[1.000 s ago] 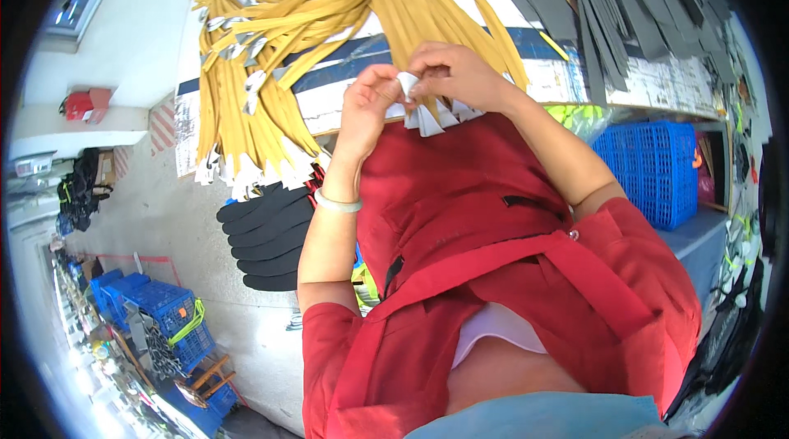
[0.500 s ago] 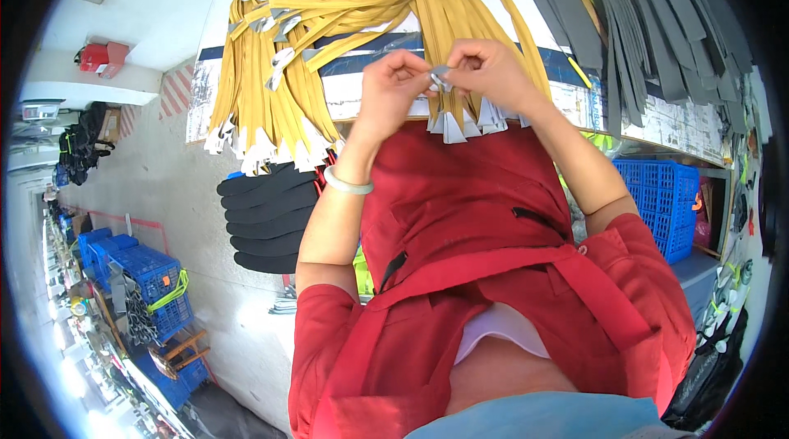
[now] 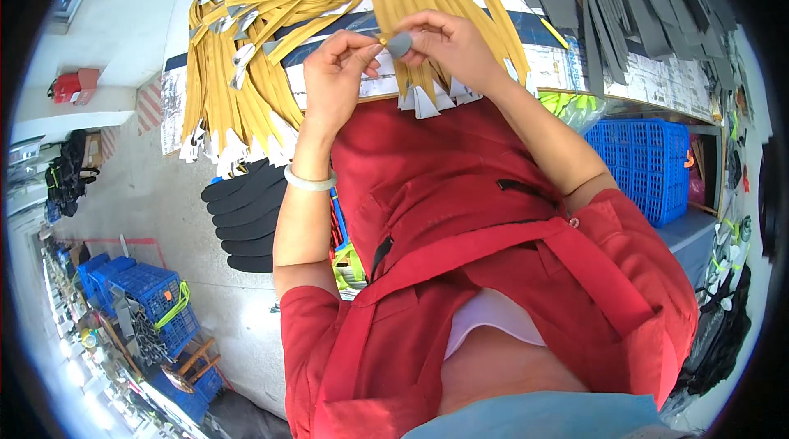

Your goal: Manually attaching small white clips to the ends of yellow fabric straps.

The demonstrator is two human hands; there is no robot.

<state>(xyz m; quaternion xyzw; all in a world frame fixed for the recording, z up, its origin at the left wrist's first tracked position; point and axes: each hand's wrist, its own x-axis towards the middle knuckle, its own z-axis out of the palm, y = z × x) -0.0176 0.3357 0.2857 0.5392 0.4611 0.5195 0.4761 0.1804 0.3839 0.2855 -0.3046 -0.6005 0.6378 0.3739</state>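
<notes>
Over the edge of the work table, my left hand (image 3: pixel 339 73) pinches the yellow end of a zipper strip between thumb and fingertips. My right hand (image 3: pixel 452 46) is closed at the small grey tab (image 3: pixel 399 45) on that end, which shows a rounded face between the two hands. Beneath them a fan of yellow zipper strips (image 3: pixel 411 3) hangs down, with white-grey ends (image 3: pixel 427 102) over the table edge. Another bundle of yellow zipper strips (image 3: pixel 234 94) drapes at the left, also tipped white. The fingertips partly hide the tab.
Grey flat strips (image 3: pixel 633 3) lie on the table at the far right. A blue crate (image 3: pixel 639 164) stands below the table's right side. Black curved pads (image 3: pixel 246 217) are stacked below the left bundle. More blue crates (image 3: pixel 156 295) stand on the floor at left.
My hands have drawn slightly apart, and the grey tab now shows its flat, rounded face. The whole view has shifted, so the table and strips appear further up and left.
</notes>
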